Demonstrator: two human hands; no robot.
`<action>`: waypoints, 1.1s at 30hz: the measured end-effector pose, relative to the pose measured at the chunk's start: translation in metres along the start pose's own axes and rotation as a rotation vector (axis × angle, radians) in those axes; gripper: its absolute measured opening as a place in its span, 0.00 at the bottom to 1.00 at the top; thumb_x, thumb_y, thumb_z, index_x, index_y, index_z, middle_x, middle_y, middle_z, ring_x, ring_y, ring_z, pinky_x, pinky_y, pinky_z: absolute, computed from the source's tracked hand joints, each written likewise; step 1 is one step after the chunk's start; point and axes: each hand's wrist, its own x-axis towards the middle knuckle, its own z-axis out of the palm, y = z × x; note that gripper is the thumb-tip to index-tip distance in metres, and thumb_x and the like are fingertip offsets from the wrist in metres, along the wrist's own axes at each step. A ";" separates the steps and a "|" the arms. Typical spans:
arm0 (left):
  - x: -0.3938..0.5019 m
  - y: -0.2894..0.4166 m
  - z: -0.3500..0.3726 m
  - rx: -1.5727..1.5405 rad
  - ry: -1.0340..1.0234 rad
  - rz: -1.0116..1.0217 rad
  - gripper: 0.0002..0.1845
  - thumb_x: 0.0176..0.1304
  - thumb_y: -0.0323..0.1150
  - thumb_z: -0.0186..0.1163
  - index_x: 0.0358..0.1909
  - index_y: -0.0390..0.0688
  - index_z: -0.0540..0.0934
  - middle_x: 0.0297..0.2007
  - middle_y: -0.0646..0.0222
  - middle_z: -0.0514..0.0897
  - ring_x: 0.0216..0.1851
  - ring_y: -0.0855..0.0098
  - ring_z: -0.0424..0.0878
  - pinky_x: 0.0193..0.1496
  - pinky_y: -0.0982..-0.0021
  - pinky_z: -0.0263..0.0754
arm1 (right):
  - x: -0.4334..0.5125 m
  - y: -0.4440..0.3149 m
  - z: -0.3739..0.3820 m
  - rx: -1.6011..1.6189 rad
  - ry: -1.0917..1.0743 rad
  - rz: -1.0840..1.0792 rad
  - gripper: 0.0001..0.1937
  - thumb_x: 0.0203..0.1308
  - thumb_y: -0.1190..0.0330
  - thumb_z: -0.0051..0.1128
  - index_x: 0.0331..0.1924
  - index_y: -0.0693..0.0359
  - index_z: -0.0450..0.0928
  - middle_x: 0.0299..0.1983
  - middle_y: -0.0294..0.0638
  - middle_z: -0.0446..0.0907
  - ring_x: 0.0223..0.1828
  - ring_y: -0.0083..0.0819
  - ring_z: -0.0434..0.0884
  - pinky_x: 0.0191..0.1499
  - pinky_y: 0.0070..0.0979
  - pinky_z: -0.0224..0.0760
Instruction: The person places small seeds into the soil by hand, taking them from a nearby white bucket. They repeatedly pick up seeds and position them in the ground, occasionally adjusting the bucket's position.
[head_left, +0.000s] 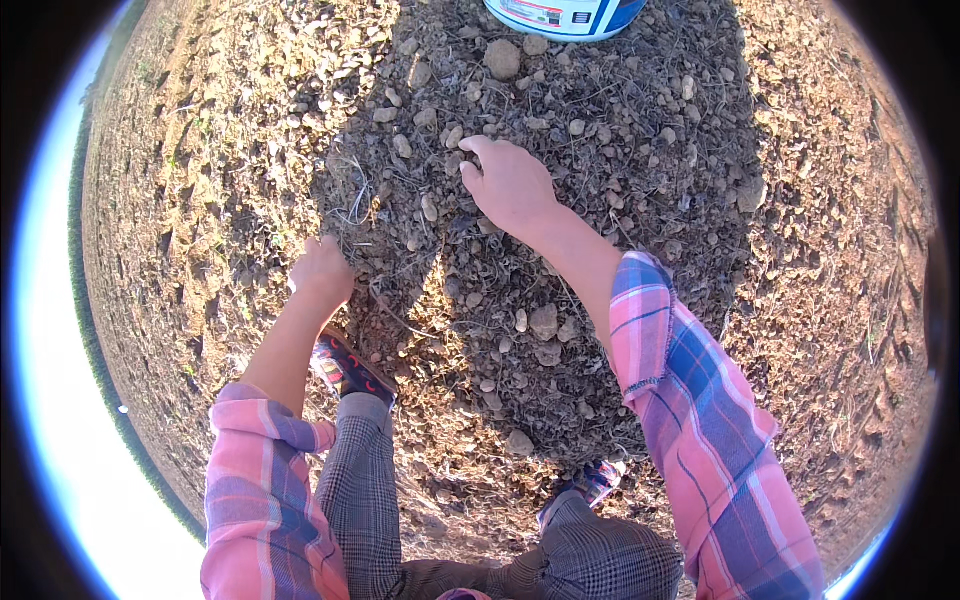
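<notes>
My right hand (514, 182) reaches over the soil with thumb and forefinger parted, and nothing shows between them. A peanut pod (454, 136) lies right by the forefinger's tip. More pods are scattered close by, among them one pod (403, 145) to the left and another pod (429, 208) below the thumb. My left hand (322, 271) hovers above the ground near my shoe, its fingers curled in; whether something is inside is hidden. A white and blue plastic bucket (574, 31) stands beyond my right hand, cut off by the top edge.
Dry leaves, stems and crumbly soil (645, 195) cover the ground. Clods lie among them, including a round clod (502, 59) near the bucket and a rough clod (544, 321) below my right forearm. My patterned shoes (349, 367) stand on the field. Shadow covers the middle.
</notes>
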 end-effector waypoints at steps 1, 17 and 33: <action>0.001 -0.002 -0.012 0.069 0.023 0.091 0.18 0.59 0.28 0.57 0.53 0.40 0.75 0.56 0.51 0.76 0.54 0.50 0.79 0.56 0.56 0.76 | 0.006 -0.005 0.007 -0.124 -0.061 0.033 0.16 0.61 0.62 0.58 0.52 0.57 0.75 0.40 0.48 0.81 0.43 0.47 0.83 0.44 0.41 0.74; 0.018 0.078 -0.047 -0.307 0.149 0.546 0.21 0.50 0.41 0.70 0.40 0.42 0.74 0.39 0.58 0.81 0.47 0.54 0.79 0.51 0.58 0.73 | -0.028 0.006 -0.015 0.699 -0.209 0.405 0.16 0.49 0.73 0.71 0.34 0.60 0.68 0.28 0.29 0.68 0.31 0.18 0.66 0.36 0.20 0.65; 0.102 0.018 -0.120 -1.014 -0.697 0.688 0.25 0.75 0.53 0.49 0.31 0.40 0.74 0.23 0.75 0.73 0.25 0.82 0.67 0.28 0.77 0.66 | -0.042 -0.038 -0.032 0.967 -0.126 0.900 0.12 0.71 0.59 0.54 0.38 0.58 0.70 0.21 0.31 0.69 0.20 0.17 0.66 0.22 0.17 0.55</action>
